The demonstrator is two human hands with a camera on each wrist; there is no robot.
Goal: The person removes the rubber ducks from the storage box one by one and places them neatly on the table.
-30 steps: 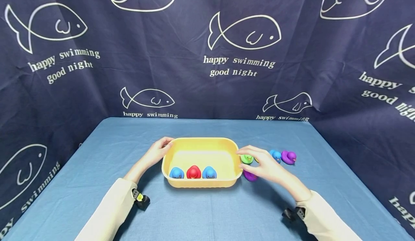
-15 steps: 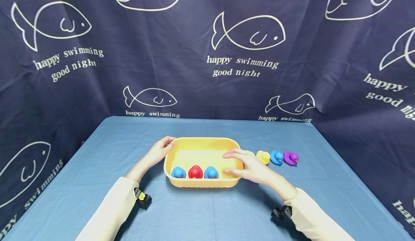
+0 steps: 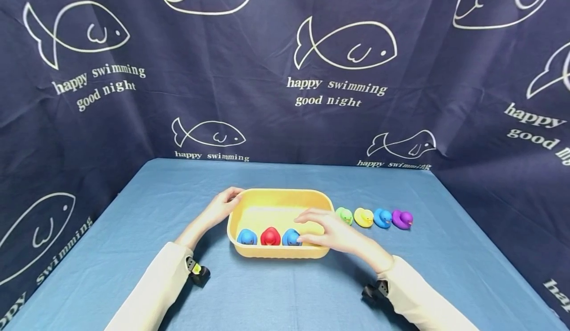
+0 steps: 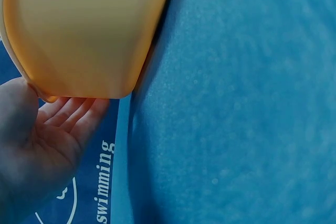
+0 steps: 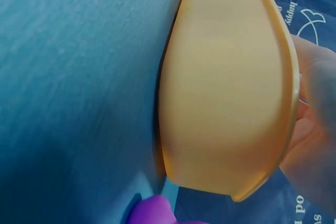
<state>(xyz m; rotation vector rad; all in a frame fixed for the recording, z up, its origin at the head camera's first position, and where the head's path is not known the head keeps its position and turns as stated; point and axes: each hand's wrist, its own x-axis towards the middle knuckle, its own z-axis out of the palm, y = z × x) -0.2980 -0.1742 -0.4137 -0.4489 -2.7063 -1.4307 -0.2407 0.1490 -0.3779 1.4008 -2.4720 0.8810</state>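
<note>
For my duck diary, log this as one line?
left hand: touching yellow tub | right hand: by tub's right blue duck

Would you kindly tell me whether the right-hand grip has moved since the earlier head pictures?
Yes: against the yellow tub, the right-hand grip has moved left, from the tub's right rim toward the rightmost blue duck inside; contact is unclear.

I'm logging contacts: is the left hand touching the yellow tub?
Touching: the left wrist view shows the left hand with its thumb against the rim of the yellow tub.
</note>
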